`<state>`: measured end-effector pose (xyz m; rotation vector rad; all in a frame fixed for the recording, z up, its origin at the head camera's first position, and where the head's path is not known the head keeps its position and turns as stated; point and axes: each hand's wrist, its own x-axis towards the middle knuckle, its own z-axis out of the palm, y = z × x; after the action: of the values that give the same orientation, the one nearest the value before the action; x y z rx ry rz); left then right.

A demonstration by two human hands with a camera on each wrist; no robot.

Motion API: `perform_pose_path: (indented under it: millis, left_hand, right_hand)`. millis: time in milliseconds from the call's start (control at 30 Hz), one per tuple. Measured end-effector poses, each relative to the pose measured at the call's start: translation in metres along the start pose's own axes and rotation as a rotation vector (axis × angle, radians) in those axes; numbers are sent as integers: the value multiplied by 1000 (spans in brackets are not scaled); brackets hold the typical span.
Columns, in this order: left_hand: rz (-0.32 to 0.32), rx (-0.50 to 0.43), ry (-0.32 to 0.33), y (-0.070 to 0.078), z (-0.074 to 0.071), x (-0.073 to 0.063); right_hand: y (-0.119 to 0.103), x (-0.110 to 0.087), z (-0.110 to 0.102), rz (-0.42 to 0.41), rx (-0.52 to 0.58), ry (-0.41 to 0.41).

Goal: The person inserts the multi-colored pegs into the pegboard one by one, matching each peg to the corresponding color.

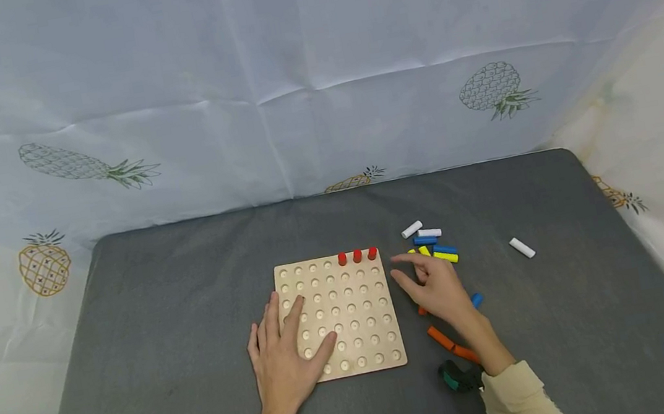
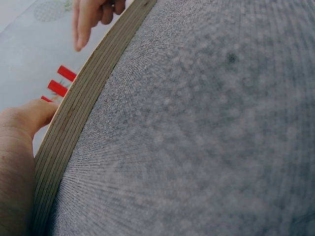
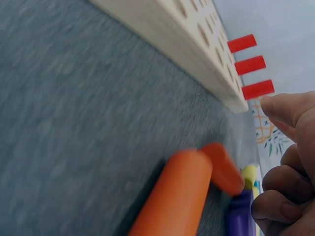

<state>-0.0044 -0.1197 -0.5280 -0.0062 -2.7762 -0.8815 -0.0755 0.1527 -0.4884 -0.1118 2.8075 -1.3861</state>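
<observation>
A square wooden peg board with rows of round holes lies on the grey table. Three red pegs stand upright in its far row, at the right end. My left hand rests with spread fingers over the board's left side. Just right of the board is my right hand, thumb and index finger stretched out and apart with nothing between them. Its other fingers are curled, as the right wrist view shows. In the left wrist view the board's layered edge is beside my left thumb.
White, blue and yellow pegs lie loose beyond my right hand. Orange pegs lie nearer, partly under the wrist. A purple peg shows in the right wrist view. One white peg lies apart, farther right. Patterned cloth hangs behind the table.
</observation>
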Motion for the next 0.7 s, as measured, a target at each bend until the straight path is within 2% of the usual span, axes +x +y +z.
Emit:
perform_pose_path:
  millis: [200, 700]
  left_hand:
    - [0, -1, -2, 0, -1, 0]
    - [-8, 6, -12, 0, -1, 0]
  right_hand:
    - [7, -7, -7, -10, -27, 5]
    - [12, -17, -25, 32, -145, 1]
